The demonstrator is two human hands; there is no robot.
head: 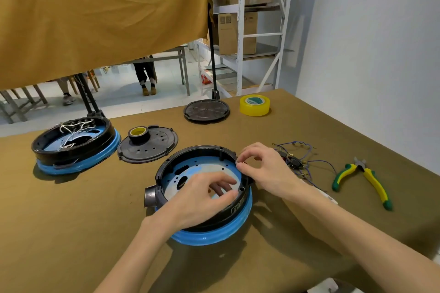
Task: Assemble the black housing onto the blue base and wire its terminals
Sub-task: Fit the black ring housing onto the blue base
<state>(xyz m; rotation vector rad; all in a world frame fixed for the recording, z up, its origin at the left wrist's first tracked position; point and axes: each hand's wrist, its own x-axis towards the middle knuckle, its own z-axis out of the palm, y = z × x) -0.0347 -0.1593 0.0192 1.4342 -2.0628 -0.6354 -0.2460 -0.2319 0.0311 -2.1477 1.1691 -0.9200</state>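
Note:
A black ring-shaped housing (pixel 190 153) sits on a blue base (pixel 214 233) in front of me, its pale blue floor showing inside. My left hand (pixel 200 200) reaches over the near rim, its fingers curled around the rim's right side. At the housing's far right rim, my right hand (pixel 259 169) pinches a small part between thumb and fingertips; what the part is stays hidden. A bundle of blue wires with terminals and a black switch block (pixel 295 162) lies just right of that hand.
A second black housing on a blue base with white wires (pixel 73 145) stands at the left. Beside it lies a black perforated lid (pixel 152 147) carrying a tape roll (pixel 139 133). Further back are a round black cover (pixel 206 110) and yellow tape (pixel 254 105). Green-yellow pliers (pixel 364 178) lie right.

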